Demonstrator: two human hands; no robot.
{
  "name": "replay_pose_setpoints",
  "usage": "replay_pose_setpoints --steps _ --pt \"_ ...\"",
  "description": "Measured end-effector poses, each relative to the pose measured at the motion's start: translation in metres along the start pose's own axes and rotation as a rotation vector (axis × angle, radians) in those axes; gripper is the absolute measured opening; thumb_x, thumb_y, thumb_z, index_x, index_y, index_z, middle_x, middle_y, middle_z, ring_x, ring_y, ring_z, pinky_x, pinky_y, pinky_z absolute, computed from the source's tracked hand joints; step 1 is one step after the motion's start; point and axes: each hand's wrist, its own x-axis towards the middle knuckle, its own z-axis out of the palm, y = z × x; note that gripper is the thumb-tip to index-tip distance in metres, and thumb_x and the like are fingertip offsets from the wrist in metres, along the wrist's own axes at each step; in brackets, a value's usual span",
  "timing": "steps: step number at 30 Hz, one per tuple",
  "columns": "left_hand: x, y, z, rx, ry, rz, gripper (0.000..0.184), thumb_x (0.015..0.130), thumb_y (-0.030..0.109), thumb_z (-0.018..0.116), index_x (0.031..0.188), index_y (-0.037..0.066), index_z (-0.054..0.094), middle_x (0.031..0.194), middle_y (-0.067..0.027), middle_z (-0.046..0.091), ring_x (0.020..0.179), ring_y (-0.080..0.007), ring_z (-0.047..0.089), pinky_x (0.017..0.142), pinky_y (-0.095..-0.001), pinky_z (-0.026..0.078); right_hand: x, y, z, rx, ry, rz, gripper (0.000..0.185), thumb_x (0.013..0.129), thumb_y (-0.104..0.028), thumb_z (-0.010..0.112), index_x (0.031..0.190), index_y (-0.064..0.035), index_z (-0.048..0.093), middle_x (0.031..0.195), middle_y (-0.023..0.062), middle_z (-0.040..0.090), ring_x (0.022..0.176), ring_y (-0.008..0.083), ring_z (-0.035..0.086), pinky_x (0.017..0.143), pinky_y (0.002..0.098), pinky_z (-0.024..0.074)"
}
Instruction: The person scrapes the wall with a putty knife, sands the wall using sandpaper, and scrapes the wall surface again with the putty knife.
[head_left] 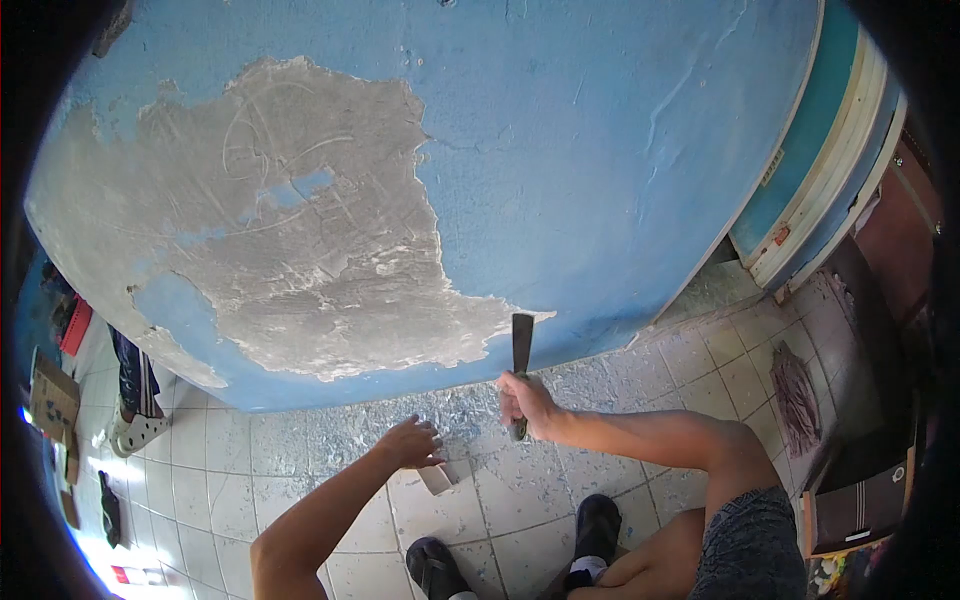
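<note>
My right hand (528, 403) is closed around the handle of a scraper (522, 342), whose dark blade points up and touches or nearly touches the blue wall (560, 200) at the lower right tip of the bare grey patch (330, 230). Ragged pale edges border that patch. My left hand (410, 443) is held low with its fingers apart, nothing in it, near a small pale block (440, 476) on the tiled floor. Paint flakes (350, 430) lie scattered along the foot of the wall.
Another person's leg and light clog (138, 432) show at the left, near cardboard (52, 398) and a dark object (109, 508). A doorway frame (800, 225) stands at right. A bundled cloth (795, 400) lies on the right floor. My feet (437, 568) are below.
</note>
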Motion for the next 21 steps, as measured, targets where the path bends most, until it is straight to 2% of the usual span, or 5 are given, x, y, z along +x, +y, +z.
replay_pose_setpoints --steps 2,11,14,18,21 --pt "0.001 -0.002 -0.006 0.027 0.017 0.0 0.056 0.097 0.06 0.041 0.109 0.013 0.07 0.117 -0.008 0.066 0.117 -0.0263 0.059 0.104 -0.0487 0.039 0.0 0.002 -0.002 0.02 -0.017 0.022 0.028 0.087 -0.02 0.061 0.066 -0.0161 0.042 0.055 -0.0038 0.038 0.046 0.0125 0.039 0.048 0.0327 0.04" --pt "-0.003 0.014 -0.021 -0.012 -0.255 -0.026 0.061 0.099 0.062 0.036 0.132 0.016 0.058 0.127 -0.0094 0.062 0.125 -0.0256 0.054 0.112 -0.0492 0.033 -0.01 0.028 -0.005 -0.06 -0.039 0.036 0.031 0.091 -0.029 0.058 0.067 -0.0142 0.046 0.055 -0.0007 0.044 0.044 0.0131 0.043 0.044 0.0321 0.0381" --pt "-0.003 0.007 0.01 -0.031 0.021 0.024 0.056 0.097 0.061 0.042 0.103 0.013 0.071 0.104 -0.0103 0.07 0.107 -0.0283 0.064 0.099 -0.0476 0.043 0.016 -0.011 -0.006 0.019 -0.103 -0.104 0.032 0.092 -0.034 0.059 0.071 -0.0112 0.053 0.058 0.0033 0.054 0.048 0.0166 0.054 0.045 0.0329 0.0436" --pt "-0.002 0.004 0.011 -0.02 0.024 0.018 0.056 0.097 0.06 0.042 0.099 0.013 0.072 0.102 -0.0101 0.071 0.105 -0.029 0.065 0.099 -0.0484 0.043 -0.001 0.034 -0.004 -0.074 0.054 0.045 0.031 0.091 -0.033 0.061 0.071 -0.0112 0.052 0.057 0.0017 0.052 0.046 0.0137 0.05 0.044 0.0315 0.0419" --pt "-0.001 0.007 0.001 -0.043 0.037 0.008 0.057 0.098 0.06 0.041 0.098 0.013 0.072 0.102 -0.0099 0.071 0.104 -0.029 0.065 0.099 -0.0488 0.043 -0.012 0.046 -0.005 -0.058 -0.167 0.156 0.03 0.09 -0.031 0.062 0.069 -0.0108 0.052 0.056 0.0018 0.051 0.045 0.0138 0.049 0.043 0.0318 0.0416"
